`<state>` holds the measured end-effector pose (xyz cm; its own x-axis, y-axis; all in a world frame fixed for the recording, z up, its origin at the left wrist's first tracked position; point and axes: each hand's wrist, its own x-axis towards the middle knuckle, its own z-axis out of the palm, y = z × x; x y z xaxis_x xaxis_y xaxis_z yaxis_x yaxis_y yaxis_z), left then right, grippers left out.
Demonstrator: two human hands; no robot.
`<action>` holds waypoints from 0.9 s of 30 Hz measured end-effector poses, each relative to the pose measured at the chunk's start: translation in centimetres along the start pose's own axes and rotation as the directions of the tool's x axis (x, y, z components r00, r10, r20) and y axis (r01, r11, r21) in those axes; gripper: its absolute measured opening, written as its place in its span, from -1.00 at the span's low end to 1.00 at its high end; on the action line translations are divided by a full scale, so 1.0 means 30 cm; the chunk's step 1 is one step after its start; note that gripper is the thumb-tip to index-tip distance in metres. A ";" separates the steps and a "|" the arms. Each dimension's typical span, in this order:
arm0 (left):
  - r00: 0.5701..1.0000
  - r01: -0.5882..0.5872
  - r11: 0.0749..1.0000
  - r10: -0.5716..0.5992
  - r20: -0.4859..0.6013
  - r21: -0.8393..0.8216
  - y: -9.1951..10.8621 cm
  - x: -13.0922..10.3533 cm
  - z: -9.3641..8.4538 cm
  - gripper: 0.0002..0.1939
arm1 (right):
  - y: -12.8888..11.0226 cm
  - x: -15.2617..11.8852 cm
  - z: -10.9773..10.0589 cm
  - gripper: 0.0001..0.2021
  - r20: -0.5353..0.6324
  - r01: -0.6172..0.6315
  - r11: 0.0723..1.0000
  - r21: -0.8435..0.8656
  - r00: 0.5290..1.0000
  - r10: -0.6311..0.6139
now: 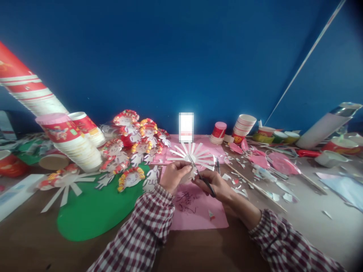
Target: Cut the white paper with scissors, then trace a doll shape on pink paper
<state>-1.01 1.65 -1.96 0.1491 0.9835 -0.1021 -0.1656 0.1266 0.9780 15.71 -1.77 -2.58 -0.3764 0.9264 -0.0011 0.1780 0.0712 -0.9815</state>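
Observation:
My left hand (173,176) pinches a small white paper cutout (192,174) between thumb and fingers. With my right hand (217,186) I grip a pair of scissors (210,187) by the dark handles, and the blades point up and left toward the cutout. My fingers partly hide the cutout's edges, so I cannot tell whether the blades touch it. Just beyond both hands, a paper cup slit into splayed white strips (204,153) lies flat. Below them is a pink sheet (210,218) with dark scribbled lines on it.
Several paper figures with red and yellow trim (132,145) crowd the left, near a green sheet (85,223). Stacked paper cups (81,151) lean farther left. At right are a cup stack (245,122), pink scraps (283,162), a thin stick (258,187) and a white flask (323,126).

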 end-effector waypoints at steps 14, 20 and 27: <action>0.996 0.047 0.998 -0.051 0.070 0.047 -0.007 0.020 -0.038 -0.80 | -0.016 0.000 -0.015 -0.68 0.062 0.007 0.997 -0.083 0.998 -0.002; 0.995 0.059 0.998 -0.061 0.077 0.024 0.006 0.016 -0.036 -0.82 | -0.020 0.001 -0.017 -0.69 0.062 -0.009 0.996 -0.084 0.998 0.015; 0.995 0.066 0.998 -0.064 0.080 -0.024 0.018 0.013 -0.037 -0.73 | -0.022 0.003 -0.017 -0.67 0.058 0.005 0.992 -0.125 0.998 0.002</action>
<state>-2.11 2.25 -1.68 0.2366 0.9601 -0.1492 -0.1788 0.1940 0.9646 16.02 -1.54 -1.82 -0.4279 0.9037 -0.0140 0.2886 0.1219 -0.9497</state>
